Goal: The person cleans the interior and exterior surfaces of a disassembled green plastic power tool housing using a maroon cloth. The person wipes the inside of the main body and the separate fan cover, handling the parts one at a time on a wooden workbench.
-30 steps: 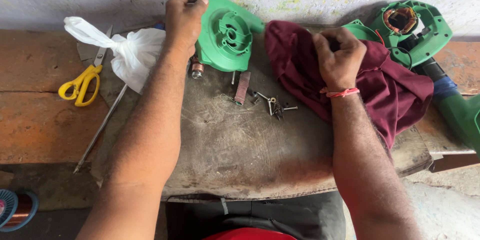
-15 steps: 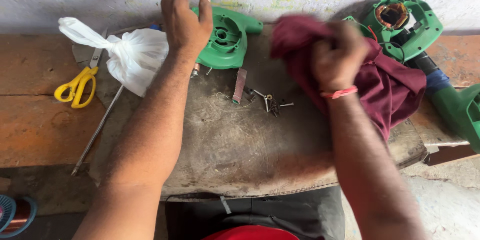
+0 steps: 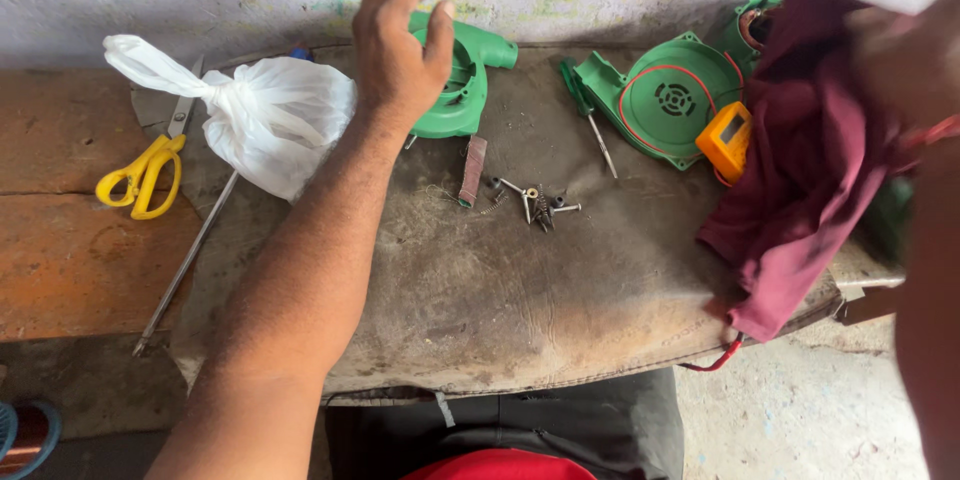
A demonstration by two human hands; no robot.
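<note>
While the spread left hand (image 3: 400, 45) hovers over it, the green housing (image 3: 460, 80) is judged rigid, light, best gripped by its rim; the right hand's (image 3: 905, 50) blurred grip on the cloth (image 3: 800, 160) cannot be told.

I see soft, even daylight with no glare. My left hand (image 3: 400, 50) throws a faint shadow and looks sharp; my right hand (image 3: 905, 60) and the maroon cloth (image 3: 810, 170) smear with motion blur at the frame's edge.
</note>
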